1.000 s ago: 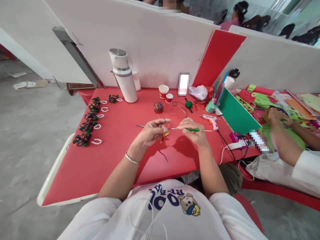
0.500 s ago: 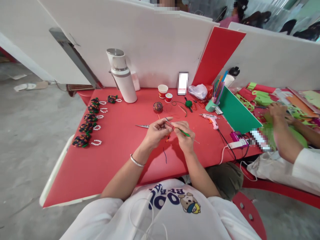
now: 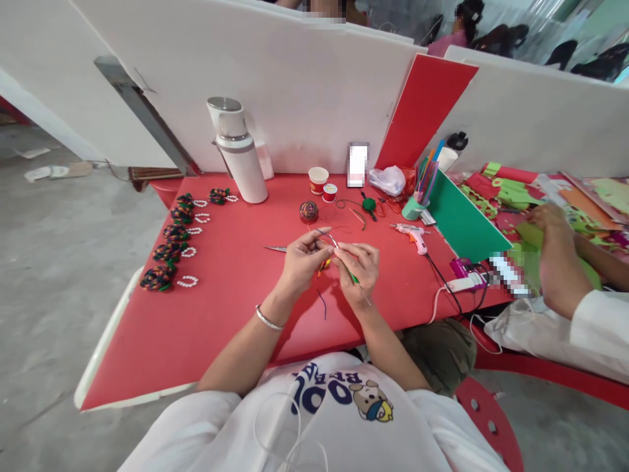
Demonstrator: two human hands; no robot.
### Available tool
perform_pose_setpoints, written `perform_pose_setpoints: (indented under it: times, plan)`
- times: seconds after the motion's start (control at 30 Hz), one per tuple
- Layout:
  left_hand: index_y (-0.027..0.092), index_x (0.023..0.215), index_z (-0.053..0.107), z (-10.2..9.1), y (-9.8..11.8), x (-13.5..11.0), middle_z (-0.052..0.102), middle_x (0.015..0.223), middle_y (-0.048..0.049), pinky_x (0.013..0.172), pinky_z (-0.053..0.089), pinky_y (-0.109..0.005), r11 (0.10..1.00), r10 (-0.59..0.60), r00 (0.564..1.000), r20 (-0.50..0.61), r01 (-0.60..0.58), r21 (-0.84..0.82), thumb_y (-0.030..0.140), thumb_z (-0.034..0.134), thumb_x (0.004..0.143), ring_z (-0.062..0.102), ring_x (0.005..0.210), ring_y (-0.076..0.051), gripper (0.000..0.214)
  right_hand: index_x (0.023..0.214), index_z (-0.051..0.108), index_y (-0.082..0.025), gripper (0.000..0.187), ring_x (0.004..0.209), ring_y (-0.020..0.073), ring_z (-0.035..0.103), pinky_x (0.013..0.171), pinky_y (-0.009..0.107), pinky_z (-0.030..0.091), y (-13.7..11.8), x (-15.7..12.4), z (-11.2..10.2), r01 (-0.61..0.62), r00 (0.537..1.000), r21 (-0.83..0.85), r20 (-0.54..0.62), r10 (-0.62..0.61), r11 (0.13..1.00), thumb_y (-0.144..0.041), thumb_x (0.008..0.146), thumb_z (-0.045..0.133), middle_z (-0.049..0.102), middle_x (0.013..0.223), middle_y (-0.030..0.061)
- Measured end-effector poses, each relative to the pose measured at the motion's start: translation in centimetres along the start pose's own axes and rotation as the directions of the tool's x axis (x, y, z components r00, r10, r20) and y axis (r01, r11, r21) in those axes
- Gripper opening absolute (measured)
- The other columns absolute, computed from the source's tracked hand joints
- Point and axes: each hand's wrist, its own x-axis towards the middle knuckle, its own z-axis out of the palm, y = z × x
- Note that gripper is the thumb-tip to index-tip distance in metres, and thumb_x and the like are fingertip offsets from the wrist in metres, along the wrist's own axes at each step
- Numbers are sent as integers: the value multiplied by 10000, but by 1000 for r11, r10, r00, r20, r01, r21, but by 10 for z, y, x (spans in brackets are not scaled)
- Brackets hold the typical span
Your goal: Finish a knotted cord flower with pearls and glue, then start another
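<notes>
Over the middle of the red table, my left hand (image 3: 305, 259) pinches multicoloured yarn, with a strand raised along its index finger. A small yellow-orange bit of yarn work (image 3: 325, 264) shows below its fingers; the rest is hidden. A dark blue yarn tail (image 3: 322, 305) hangs beneath. In my right hand (image 3: 361, 267) is a crochet hook with a green handle (image 3: 353, 278), its tip at the yarn by the left fingertips. The variegated yarn ball (image 3: 308, 210) lies beyond my hands. Scissors (image 3: 276, 248) poke out beside my left hand.
Dark knitted pieces (image 3: 157, 276) with white bead loops line the left side. A white flask (image 3: 242, 164), paper cup (image 3: 318, 178), thread spool (image 3: 329, 192) and phone (image 3: 358, 164) stand at the back. Rightward are a glue gun (image 3: 415, 237), pen cup (image 3: 414, 208) and a co-worker's arm (image 3: 565, 262).
My right hand has turned, so the crochet hook now points more steeply, its back end lower and nearer me. The yellow part of the yarn work shows more. My left hand has barely moved.
</notes>
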Motion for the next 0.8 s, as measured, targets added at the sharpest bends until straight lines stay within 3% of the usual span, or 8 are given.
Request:
perform_pose_setpoints:
  times: [0.1,0.2,0.33,0.5,0.67,0.8]
  plan:
    - [145,1094,752,0,4,1,652,622,36,389,249,-160,989,-110,991,74,117,-92,235,956,580,379,389,-12,559,1095,783,-331,160,1040,235,648,909,448,564,3,1,0,51,998,9,-31,-51,999,-325,989,662,789,1082,48]
    - [139,1049,765,-3,9,2,651,621,36,384,197,-155,972,-181,974,134,198,-127,183,949,573,322,373,10,512,1079,779,-322,160,1019,224,657,930,455,553,9,9,-6,45,997,173,50,-54,984,-363,1000,646,797,1055,36]
    - [129,1026,776,-9,15,2,653,621,25,393,190,-152,963,-222,964,147,240,-119,136,935,568,345,388,6,485,1013,791,-327,177,992,224,680,937,464,551,22,22,-18,-24,980,293,194,-35,956,-425,993,646,808,1009,19]
    - [122,1009,787,-14,18,2,642,606,21,401,178,-162,965,-239,959,153,253,-76,120,915,587,329,396,5,441,1042,796,-350,124,965,221,684,944,460,540,27,36,-31,-41,957,401,280,-80,915,-346,968,697,822,1001,-5]
    - [116,996,795,-17,20,1,636,612,16,407,169,-172,964,-249,949,195,262,-43,141,912,581,323,399,6,433,981,813,-332,115,982,233,681,935,462,552,32,43,-42,-215,921,445,388,29,869,-364,955,706,813,927,5]
    - [121,1008,790,-13,18,0,610,606,34,407,171,-176,968,-239,948,212,248,-19,152,904,572,324,399,3,452,923,815,-318,236,934,233,705,932,467,570,35,33,-32,-359,897,529,424,127,769,-503,956,672,797,881,14]
